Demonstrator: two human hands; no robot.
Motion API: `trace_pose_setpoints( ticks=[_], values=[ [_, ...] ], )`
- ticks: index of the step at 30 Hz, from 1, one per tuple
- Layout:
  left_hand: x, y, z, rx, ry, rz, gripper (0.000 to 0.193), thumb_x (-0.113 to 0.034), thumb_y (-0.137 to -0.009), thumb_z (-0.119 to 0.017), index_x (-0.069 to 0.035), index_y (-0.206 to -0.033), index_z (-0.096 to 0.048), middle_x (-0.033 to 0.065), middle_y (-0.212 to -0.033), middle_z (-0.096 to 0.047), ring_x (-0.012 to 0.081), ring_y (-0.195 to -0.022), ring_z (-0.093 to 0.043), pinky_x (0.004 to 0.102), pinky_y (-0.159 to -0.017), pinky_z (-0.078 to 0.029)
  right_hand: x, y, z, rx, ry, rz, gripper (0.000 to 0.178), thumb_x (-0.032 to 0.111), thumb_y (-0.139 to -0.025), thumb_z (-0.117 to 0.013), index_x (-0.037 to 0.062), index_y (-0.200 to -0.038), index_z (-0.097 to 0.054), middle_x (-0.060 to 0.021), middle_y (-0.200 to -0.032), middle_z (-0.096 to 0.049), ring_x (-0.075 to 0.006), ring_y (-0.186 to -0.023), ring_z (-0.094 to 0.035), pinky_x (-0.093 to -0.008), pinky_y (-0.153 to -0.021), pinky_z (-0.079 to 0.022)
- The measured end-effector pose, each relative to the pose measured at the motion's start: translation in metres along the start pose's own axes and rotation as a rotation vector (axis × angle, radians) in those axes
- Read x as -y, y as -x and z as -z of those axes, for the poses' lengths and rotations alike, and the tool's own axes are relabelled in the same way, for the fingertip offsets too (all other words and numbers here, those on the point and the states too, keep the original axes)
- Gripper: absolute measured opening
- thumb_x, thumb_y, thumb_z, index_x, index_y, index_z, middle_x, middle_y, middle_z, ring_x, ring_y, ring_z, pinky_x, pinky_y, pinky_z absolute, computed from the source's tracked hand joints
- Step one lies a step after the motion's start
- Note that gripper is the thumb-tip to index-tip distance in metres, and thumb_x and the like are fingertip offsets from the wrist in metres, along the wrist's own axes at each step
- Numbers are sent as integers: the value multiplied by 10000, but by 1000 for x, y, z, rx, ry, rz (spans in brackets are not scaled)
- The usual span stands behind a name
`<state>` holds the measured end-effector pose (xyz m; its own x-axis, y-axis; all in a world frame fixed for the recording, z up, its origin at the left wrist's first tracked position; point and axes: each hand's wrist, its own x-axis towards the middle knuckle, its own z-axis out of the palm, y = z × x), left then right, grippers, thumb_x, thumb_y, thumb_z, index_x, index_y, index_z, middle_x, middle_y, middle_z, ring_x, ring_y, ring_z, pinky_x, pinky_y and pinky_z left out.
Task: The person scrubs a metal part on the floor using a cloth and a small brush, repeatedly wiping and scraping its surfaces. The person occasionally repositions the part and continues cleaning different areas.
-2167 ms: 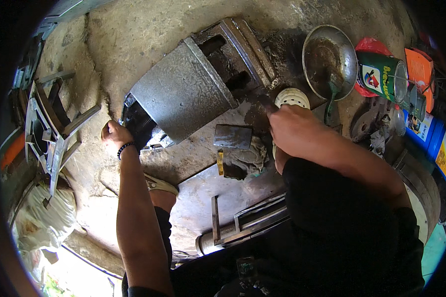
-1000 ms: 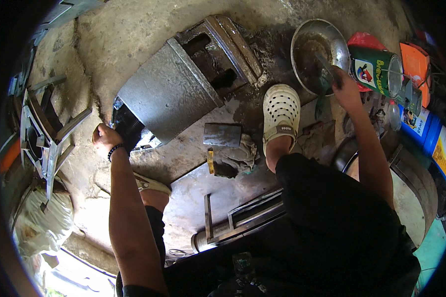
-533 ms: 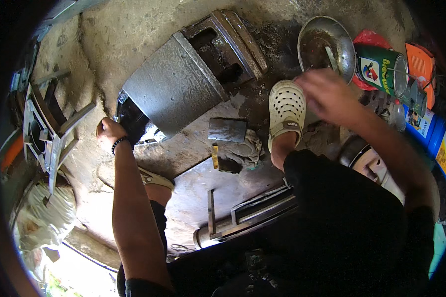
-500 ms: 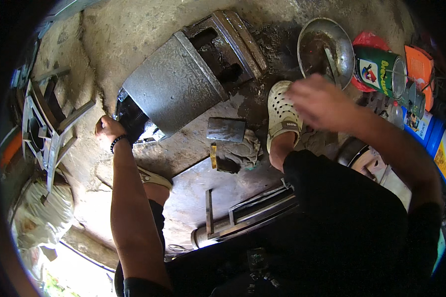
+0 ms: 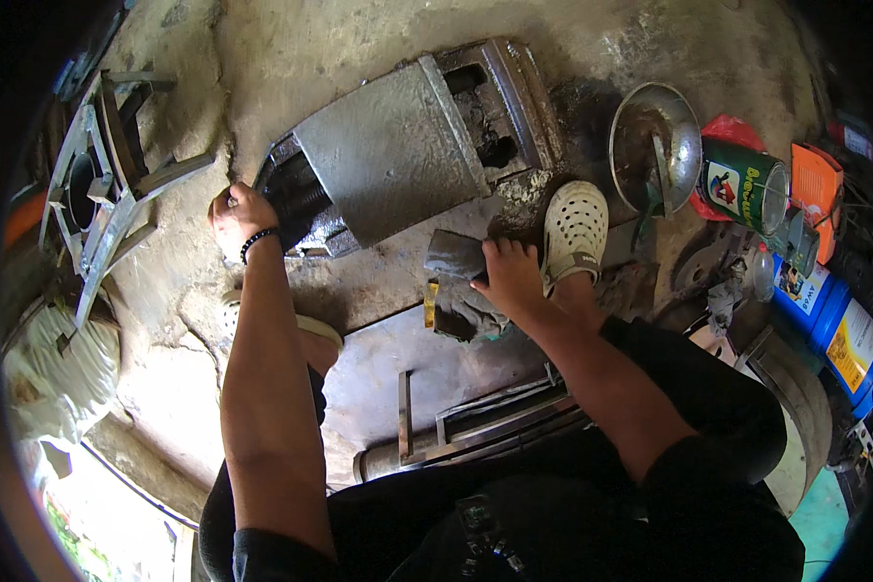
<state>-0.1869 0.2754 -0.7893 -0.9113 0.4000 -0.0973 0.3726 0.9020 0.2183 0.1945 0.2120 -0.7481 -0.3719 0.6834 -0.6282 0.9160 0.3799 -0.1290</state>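
Observation:
A heavy grey metal casting (image 5: pixel 388 155), oily and dark at its open ends, lies on the floor in front of me. My left hand (image 5: pixel 241 221) is closed at its left end; whatever the fingers hold there is hidden. With its fingers over the right end of a flat dark rectangular block (image 5: pixel 453 254), my right hand (image 5: pixel 510 276) grips it. Under and beside that block lies a crumpled grey-green rag (image 5: pixel 468 312), and a small yellow strip (image 5: pixel 430 304) stands at the rag's left edge.
To the right are a metal bowl (image 5: pixel 684 131) holding a flat tool, a green can (image 5: pixel 742 189), an orange plastic piece (image 5: pixel 817 189) and a blue container (image 5: pixel 849 339). A welded metal frame (image 5: pixel 97 209) stands at left. My clog (image 5: pixel 574 228) is beside my right hand.
My right hand has come down and left from above the clog and taken hold of the dark block. My left hand stays at the casting's end. The whole view has shifted.

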Motion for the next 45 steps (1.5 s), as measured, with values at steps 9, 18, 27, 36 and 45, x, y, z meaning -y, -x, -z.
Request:
trace_pose_setpoints(
  ticks=[9, 18, 27, 36, 45],
  values=[
    [1, 0, 0, -14, 1, -9, 484, -394, -897, -478, -73, -1136, -749, 173, -1293, -649, 342, -1166, -631, 444, -1023, -482, -9, 9, -25, -171, -53, 24, 639, 416, -738, -845, 105, -1219, -561, -119, -1226, -514, -303, -1136, -519, -459, -917, -393],
    [-1, 3, 2, -31, 34, -4, 443, -379, -890, -487, -118, -1118, -763, 149, -1279, -657, 339, -1152, -639, 446, -1016, -491, -3, 7, -12, -175, -463, 78, 401, 177, -775, -814, 66, -1100, -606, -130, -1000, -632, -329, -996, -620, -473, -876, -455],
    [0, 0, 1, -26, 4, -29, 486, -411, -889, -490, -72, -1120, -751, 177, -1276, -654, 361, -1121, -651, 465, -990, -502, -32, 11, 105, -265, -796, 277, 237, -12, -785, -664, 18, -984, -538, -177, -1012, -587, -373, -938, -612, -437, -811, -489],
    [7, -1, -4, -9, 33, -22, 483, -413, -892, -480, -80, -1114, -750, 188, -1259, -658, 365, -1151, -629, 464, -1015, -481, -117, -44, 251, -161, 193, 448, 786, -144, -839, -403, 73, -1582, -266, -189, -1639, -257, -319, -1516, -268, -438, -1262, -230],
    [13, -8, -5, -38, 46, -35, 499, -410, -890, -485, -33, -1087, -746, 210, -1236, -662, 373, -1139, -625, 465, -1010, -471, -113, -107, 187, -389, -101, 479, 607, 87, -988, -431, -5, -1564, -265, -153, -1670, -175, -306, -1545, -172, -429, -1279, -132]
  ],
)
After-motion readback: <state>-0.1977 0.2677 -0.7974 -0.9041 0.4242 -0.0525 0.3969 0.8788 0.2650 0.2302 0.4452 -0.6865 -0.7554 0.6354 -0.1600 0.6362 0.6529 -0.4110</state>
